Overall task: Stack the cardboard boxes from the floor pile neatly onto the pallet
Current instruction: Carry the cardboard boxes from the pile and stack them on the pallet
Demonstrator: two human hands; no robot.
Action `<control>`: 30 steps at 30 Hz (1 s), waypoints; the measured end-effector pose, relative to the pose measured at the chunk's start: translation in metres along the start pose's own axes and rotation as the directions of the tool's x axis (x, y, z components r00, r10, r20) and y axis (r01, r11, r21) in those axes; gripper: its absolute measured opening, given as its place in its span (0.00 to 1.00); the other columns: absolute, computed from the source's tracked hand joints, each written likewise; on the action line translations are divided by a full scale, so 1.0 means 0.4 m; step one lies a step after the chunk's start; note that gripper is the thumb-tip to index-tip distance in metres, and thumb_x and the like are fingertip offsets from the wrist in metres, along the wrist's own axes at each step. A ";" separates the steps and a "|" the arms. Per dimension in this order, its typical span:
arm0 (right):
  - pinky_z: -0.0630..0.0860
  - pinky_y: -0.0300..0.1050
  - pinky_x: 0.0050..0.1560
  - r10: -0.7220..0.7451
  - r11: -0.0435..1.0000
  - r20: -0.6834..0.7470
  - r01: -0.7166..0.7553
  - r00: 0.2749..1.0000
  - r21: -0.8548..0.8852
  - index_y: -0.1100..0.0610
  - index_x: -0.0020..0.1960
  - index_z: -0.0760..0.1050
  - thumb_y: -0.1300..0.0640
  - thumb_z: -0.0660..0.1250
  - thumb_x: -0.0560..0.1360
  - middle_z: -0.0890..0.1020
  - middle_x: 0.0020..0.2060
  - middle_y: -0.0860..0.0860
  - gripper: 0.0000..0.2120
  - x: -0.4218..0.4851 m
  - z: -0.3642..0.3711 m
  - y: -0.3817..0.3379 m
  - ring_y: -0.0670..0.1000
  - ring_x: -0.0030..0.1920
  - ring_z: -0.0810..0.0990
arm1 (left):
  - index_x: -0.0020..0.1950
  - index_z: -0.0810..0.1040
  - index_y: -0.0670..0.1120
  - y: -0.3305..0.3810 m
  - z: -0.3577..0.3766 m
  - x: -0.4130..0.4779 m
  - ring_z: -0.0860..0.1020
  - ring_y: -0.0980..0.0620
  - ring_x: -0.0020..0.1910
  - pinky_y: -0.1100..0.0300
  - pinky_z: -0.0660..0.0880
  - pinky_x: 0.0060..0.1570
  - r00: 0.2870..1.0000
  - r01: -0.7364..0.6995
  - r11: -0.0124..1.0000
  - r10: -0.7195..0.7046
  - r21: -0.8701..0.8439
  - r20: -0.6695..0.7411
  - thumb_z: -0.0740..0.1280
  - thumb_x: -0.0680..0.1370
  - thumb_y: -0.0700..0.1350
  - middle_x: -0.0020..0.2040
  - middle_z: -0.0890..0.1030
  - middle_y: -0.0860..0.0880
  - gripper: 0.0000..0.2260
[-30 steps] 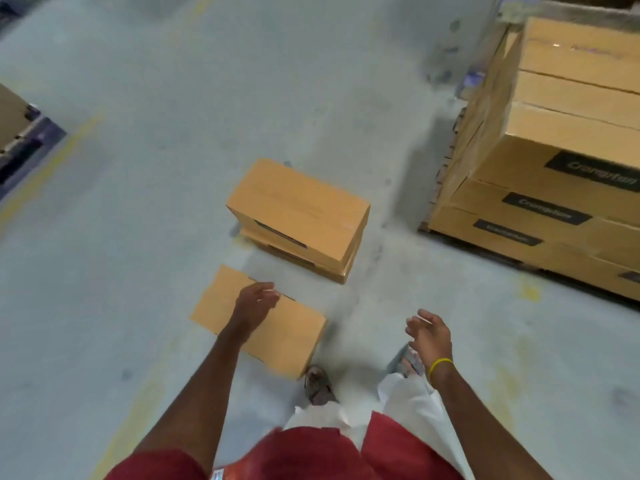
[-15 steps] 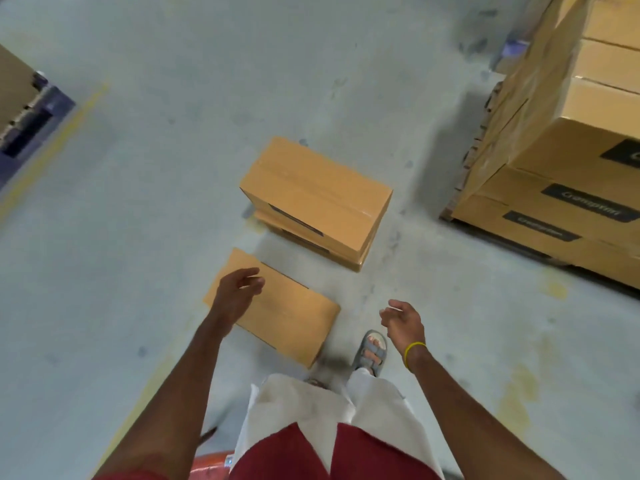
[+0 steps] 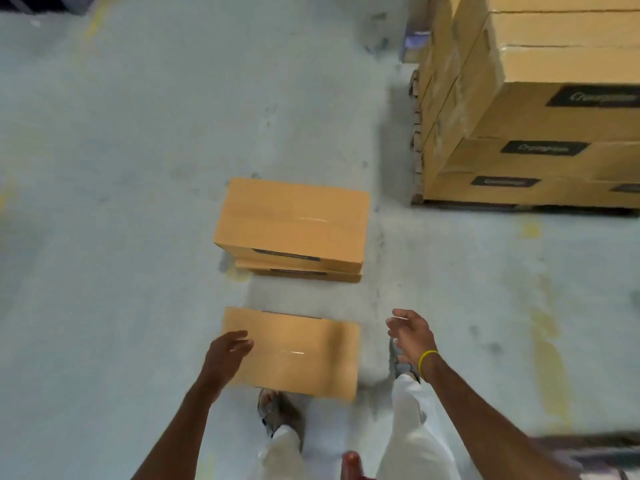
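**A:** Which one gets lifted next?

**B:** I'd say the flat cardboard box (image 3: pixel 294 351), which lies on the floor (image 3: pixel 121 202) right in front of the person's feet. Just beyond it is a small pile of two more boxes (image 3: pixel 292 223). The pallet (image 3: pixel 416 195) stands well off to the right, with stacked boxes (image 3: pixel 554 116) already on it.

**A:** How will it handle?

**B:** It looks stiff enough to keep its shape, with square edges and no sagging. The top is taped shut (you can see the tape shine), so that face is probably smooth and a little slippery. The picture doesn't show the weight. The box is shallow, so one person should manage it, but I'd treat it as full.

**A:** Where would you take hold?

**B:** At the two short ends, one hand on each, with the fingers hooked under the bottom edges. The top has no handle or lip, so pressing down on it would give no grip.

**A:** And the hands?

**B:** Both are empty. The left hand (image 3: pixel 227 355) is over the box's left end with its fingers loosely spread. It's too blurred to tell whether the fingertips touch the cardboard. The right hand (image 3: pixel 410 332) has a yellow band (image 3: pixel 427 360) at the wrist. It is just off the right end, clear of the box, with its fingers relaxed and half curled.
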State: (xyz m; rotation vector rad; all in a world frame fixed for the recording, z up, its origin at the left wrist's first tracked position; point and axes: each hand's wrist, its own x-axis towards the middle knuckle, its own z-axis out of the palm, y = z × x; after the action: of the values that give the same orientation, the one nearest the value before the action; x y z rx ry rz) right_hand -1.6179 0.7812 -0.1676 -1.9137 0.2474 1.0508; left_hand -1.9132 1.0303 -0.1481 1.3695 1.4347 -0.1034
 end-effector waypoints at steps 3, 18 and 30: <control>0.76 0.48 0.47 0.063 0.982 -0.126 -0.039 0.990 0.185 0.55 0.55 0.78 0.63 0.69 0.77 0.83 0.45 0.55 0.08 0.002 0.073 0.067 0.52 0.41 0.81 | 0.62 0.82 0.39 -0.075 -0.080 0.114 0.83 0.44 0.44 0.59 0.76 0.40 1.000 0.022 0.996 -0.023 0.083 0.006 0.74 0.79 0.37 0.47 0.86 0.40 0.12; 0.71 0.28 0.39 0.207 0.977 -0.377 -0.211 0.903 0.030 0.53 0.54 0.80 0.56 0.67 0.79 0.80 0.40 0.48 0.06 0.412 0.392 0.664 0.45 0.39 0.78 | 0.72 0.76 0.41 -0.540 -0.014 0.760 0.75 0.42 0.70 0.49 0.70 0.70 0.979 0.106 0.971 -0.064 0.215 -0.193 0.73 0.79 0.50 0.71 0.77 0.41 0.24; 0.65 0.58 0.74 0.520 0.854 -0.223 -0.499 0.825 0.145 0.51 0.70 0.72 0.21 0.54 0.62 0.75 0.65 0.47 0.48 0.709 0.446 1.038 0.52 0.66 0.72 | 0.75 0.74 0.43 -0.877 -0.017 1.091 0.79 0.38 0.65 0.38 0.75 0.67 0.905 0.372 0.927 -0.374 -0.046 -0.203 0.55 0.74 0.73 0.69 0.79 0.41 0.42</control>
State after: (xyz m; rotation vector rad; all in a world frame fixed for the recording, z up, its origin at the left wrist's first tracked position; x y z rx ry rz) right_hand -1.7700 0.7529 -0.6782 -1.9524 0.9851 1.1056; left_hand -2.0641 1.2039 -0.6585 1.1084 1.8640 -0.2079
